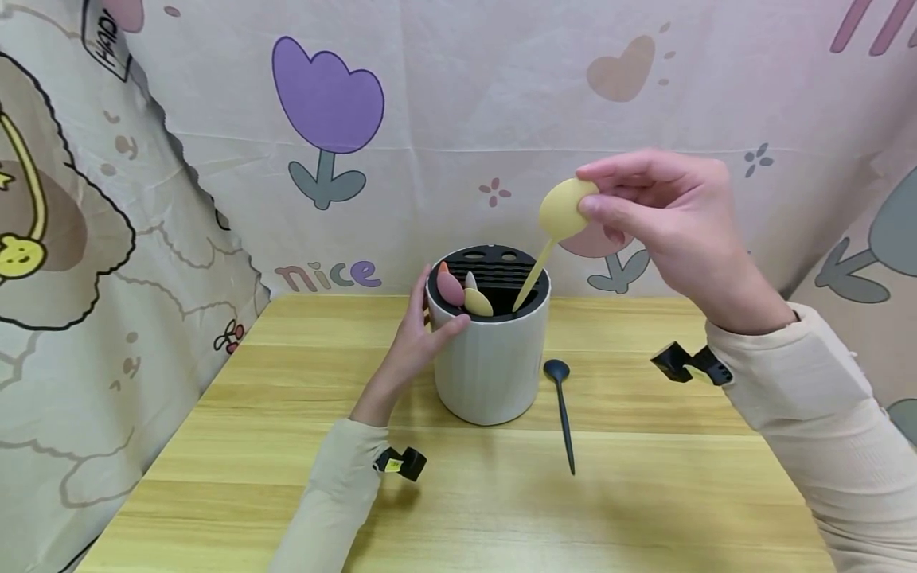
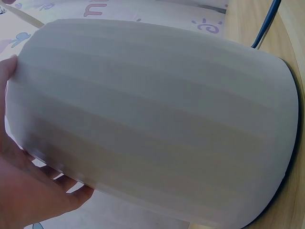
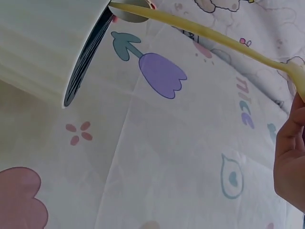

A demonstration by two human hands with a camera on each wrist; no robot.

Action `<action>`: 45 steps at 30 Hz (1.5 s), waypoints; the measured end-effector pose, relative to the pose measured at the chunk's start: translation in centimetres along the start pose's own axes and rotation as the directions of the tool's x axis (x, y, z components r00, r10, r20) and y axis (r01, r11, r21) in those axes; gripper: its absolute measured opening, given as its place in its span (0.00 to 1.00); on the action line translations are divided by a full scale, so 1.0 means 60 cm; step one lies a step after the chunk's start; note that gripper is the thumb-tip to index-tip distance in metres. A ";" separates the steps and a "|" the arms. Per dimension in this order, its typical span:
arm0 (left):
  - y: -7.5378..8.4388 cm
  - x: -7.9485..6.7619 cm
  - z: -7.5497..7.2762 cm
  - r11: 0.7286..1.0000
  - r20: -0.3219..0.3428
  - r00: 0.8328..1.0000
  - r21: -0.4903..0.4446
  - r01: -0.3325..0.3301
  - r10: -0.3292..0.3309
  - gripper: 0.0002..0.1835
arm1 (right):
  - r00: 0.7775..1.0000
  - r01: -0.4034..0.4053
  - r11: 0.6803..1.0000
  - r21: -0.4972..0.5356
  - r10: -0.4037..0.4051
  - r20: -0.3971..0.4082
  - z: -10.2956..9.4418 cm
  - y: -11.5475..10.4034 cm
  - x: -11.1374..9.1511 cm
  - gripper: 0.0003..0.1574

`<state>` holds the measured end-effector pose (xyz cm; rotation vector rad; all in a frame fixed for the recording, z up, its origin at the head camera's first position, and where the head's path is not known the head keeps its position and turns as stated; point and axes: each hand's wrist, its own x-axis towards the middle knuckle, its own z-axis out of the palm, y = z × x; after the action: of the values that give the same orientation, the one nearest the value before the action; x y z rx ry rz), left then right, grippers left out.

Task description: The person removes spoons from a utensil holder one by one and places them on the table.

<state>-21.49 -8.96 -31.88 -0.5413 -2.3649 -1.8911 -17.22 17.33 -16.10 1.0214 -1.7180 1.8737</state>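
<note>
Hanging left of the right hand [image 1: 673, 211], a yellow spoon [image 1: 563, 211] was pinched at its bowl, right of frame centre, its handle tip held at the opening of the white container [image 1: 487, 374]. Room was left between spoon bowl and container, gripped on its left by the left hand [image 1: 415, 338]. Lower right, a black spoon [image 1: 564, 415] was laid well inside the table's [image 1: 645, 493] right edge.

The word "nice" [image 1: 328, 275] — lowercase, in several colours — is printed on the back cloth [image 1: 458, 95], legible again in the right wrist view. On the left-hand cloth [image 1: 158, 342], an outlined label [image 1: 106, 38] carries tilted black capitals, "HA", the rest unclear.
</note>
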 end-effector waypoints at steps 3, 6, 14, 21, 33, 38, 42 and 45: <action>0.001 -0.001 0.000 1.000 -0.002 1.000 0.000 0.005 -0.005 0.51 | 1.000 0.003 0.999 0.039 -0.003 -0.004 -0.001 -0.001 0.001 0.15; -0.001 -0.001 0.000 1.000 0.002 1.000 -0.002 0.005 -0.005 0.51 | 1.000 0.014 0.998 0.062 -0.013 -0.005 -0.001 -0.003 0.003 0.15; -0.006 0.000 -0.001 1.000 0.000 1.000 0.002 -0.003 0.003 0.52 | 0.985 -0.171 0.985 0.009 0.171 -0.011 -0.002 -0.008 -0.001 0.16; -0.007 0.000 -0.001 1.000 0.004 1.000 -0.001 -0.010 0.010 0.52 | 0.952 -0.305 0.952 -0.011 0.305 0.015 -0.012 0.005 -0.011 0.28; -0.007 -0.002 -0.001 1.000 -0.005 1.000 0.010 0.003 -0.003 0.55 | 0.907 -0.391 0.848 -0.358 0.421 0.007 -0.029 0.051 -0.030 0.35; -0.008 -0.002 -0.001 1.000 -0.003 1.000 0.002 0.010 -0.010 0.53 | 0.895 -0.402 0.822 -0.404 0.445 0.016 -0.039 0.074 -0.035 0.35; -0.009 -0.001 -0.002 1.000 -0.003 1.000 -0.001 0.015 -0.015 0.53 | 0.873 -0.431 0.796 -0.426 0.487 0.028 -0.050 0.090 -0.041 0.35; -0.009 -0.001 -0.001 1.000 -0.008 1.000 0.000 0.015 -0.015 0.54 | 0.859 -0.440 0.788 -0.431 0.509 0.055 -0.058 0.104 -0.048 0.34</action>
<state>-21.61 -9.14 -32.36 -0.5168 -2.3709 -1.8952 -20.63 20.20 -22.37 0.6257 -2.5260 1.6019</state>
